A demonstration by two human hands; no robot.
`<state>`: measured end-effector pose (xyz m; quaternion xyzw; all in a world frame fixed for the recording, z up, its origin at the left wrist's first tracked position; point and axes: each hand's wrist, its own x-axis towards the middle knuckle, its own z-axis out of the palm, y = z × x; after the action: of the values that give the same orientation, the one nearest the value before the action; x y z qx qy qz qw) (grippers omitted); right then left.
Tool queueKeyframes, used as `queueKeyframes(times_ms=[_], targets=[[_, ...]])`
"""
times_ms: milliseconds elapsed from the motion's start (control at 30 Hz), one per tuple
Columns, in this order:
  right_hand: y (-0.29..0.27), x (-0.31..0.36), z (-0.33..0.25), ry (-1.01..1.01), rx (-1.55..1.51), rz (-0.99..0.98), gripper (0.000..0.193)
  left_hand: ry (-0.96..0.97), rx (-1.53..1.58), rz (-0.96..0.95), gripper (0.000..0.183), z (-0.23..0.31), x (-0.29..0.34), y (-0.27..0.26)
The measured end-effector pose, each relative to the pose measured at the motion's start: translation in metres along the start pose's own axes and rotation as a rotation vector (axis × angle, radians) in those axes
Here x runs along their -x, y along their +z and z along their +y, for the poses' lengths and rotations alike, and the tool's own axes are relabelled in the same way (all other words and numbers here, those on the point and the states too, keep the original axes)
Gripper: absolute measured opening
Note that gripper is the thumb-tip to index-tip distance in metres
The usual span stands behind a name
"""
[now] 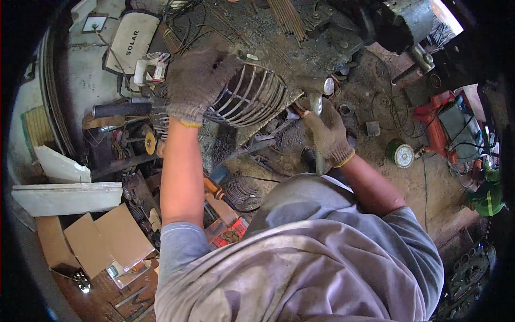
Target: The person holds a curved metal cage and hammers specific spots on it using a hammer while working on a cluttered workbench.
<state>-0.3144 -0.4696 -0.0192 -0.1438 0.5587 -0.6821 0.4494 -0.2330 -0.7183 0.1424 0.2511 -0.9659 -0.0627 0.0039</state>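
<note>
A cage of curved, dark metal bars (256, 95) lies tilted on a worn flat-edged support in front of me. My left hand (199, 85), in a brown knitted glove, is closed on its left rim; the fingertips are partly hidden. Just right of the cage, my right hand (328, 133), gloved too, is wrapped around the handle of a hammer (320, 161). The hammer's head with its round, shiny face stands above that hand, close to the cage's right end. The handle points down toward my lap.
Metal rods (287, 20) lie at the far side, near a heavy dark metal block (402, 24). Right are a red machine (433, 126) and a round tin (401, 154). Left are a yellow disc (150, 143), white slabs (70, 197) and a cardboard box (110, 239).
</note>
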Motion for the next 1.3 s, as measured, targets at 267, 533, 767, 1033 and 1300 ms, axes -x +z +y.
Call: queueKeyframes(times_ms=[267, 533, 767, 1033, 1300], targets=[[0.019, -0.005, -0.01, -0.139, 0.037, 0.0, 0.037, 0.032, -0.112, 0.37, 0.049, -0.004, 0.014, 0.02], [0.041, -0.014, -0.013, -0.329, 0.384, -0.03, 0.04, 0.002, -0.11, 0.299, 0.044, 0.004, 0.013, 0.017], [0.043, 0.002, -0.028, -0.385, -0.019, 0.059, 0.039, 0.045, -0.087, 0.366, 0.049, -0.008, 0.01, 0.023], [0.045, -0.012, -0.019, -0.21, 0.372, -0.053, 0.043, -0.008, -0.106, 0.376, 0.047, -0.007, 0.008, 0.019], [0.042, -0.011, -0.036, -0.301, -0.058, 0.09, 0.031, -0.007, -0.104, 0.383, 0.049, -0.014, 0.009, 0.021]])
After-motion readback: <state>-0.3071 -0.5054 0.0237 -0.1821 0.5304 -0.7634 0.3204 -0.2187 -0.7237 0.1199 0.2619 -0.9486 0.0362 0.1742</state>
